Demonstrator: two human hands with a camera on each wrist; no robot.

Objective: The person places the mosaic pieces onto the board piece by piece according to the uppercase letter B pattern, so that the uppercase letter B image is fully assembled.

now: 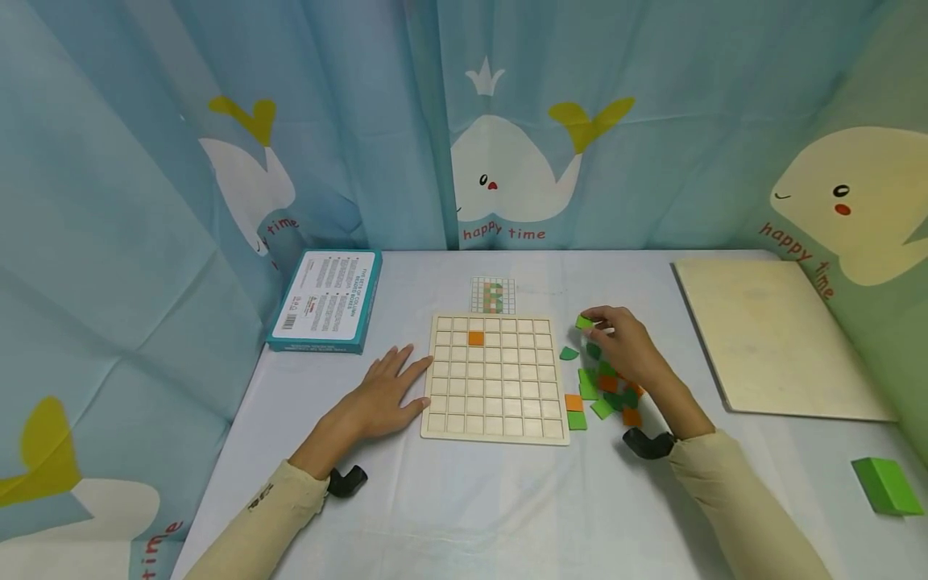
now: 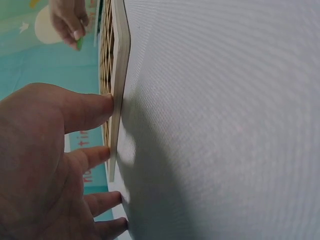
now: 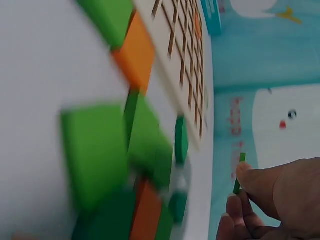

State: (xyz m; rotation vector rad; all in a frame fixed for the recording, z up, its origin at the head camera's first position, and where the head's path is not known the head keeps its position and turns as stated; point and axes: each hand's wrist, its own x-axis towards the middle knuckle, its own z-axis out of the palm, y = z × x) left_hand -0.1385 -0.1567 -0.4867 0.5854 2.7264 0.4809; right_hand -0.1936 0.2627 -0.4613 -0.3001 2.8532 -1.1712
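Observation:
My right hand (image 1: 625,345) pinches a light green tile (image 1: 583,322) between thumb and fingers, beyond the loose tiles; the right wrist view shows this tile (image 3: 242,157) edge-on. My left hand (image 1: 384,400) lies spread at the left side of a wooden grid board (image 1: 471,423). In the left wrist view, its thumb (image 2: 90,111) and a finger touch the board's edge (image 2: 118,75), with the other fingers resting lower by the tablecloth. One orange tile (image 1: 475,338) sits in a cell of the board's second row from the back, left of centre.
Loose green tiles (image 1: 588,385) and orange tiles (image 1: 631,417) lie right of the board, some overlapping. A small pattern card (image 1: 493,296) lies behind the board. At the back left is a teal box (image 1: 326,298); at right, a flat pale panel (image 1: 783,338) and a green block (image 1: 886,486).

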